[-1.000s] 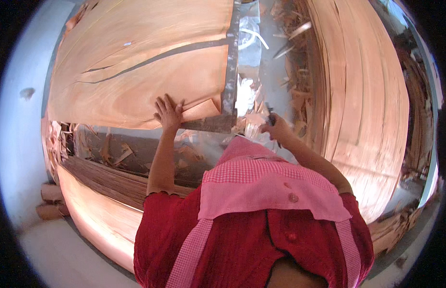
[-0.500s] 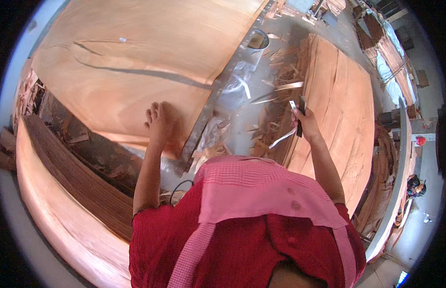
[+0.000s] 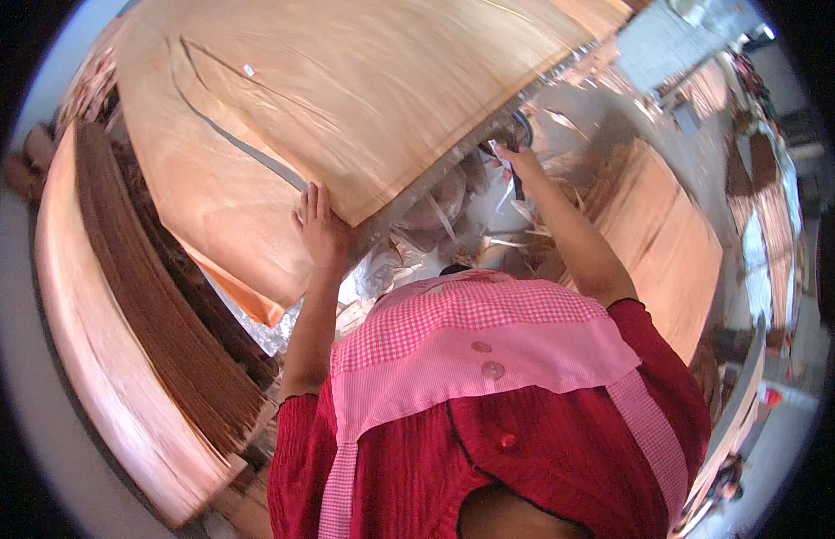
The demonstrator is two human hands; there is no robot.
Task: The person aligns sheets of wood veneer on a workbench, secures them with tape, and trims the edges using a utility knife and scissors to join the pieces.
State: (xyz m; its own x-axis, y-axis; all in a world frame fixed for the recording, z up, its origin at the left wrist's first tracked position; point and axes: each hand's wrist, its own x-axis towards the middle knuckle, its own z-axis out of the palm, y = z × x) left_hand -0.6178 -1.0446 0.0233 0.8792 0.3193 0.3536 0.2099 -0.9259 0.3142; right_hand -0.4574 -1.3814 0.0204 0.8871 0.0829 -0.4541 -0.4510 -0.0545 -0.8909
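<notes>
My left hand (image 3: 323, 226) lies on the near edge of a large tan wood veneer sheet (image 3: 346, 126), fingers stretched out beside the end of a long split (image 3: 247, 148). The split runs from this edge far into the sheet, and a small white patch (image 3: 249, 70) sits near its far end. Out to the right, past the sheet's edge, my right hand (image 3: 525, 169) is closed on a dark flat blade-like tool (image 3: 517, 187) and a narrow white strip (image 3: 497, 149). Its fingers partly hide both, and motion blurs them.
A thick veneer stack (image 3: 157, 296) curves along the left. Another veneer pile (image 3: 660, 234) lies to the right. Torn scraps and clear plastic (image 3: 435, 202) litter the floor between. Farther right stand bundled veneers (image 3: 763, 225), and a person (image 3: 727, 485) is at the far right.
My view has turned. My left hand has moved along the sheet to the near end of the split. My right hand has reached forward toward the sheet's right edge, still holding the tool and strip.
</notes>
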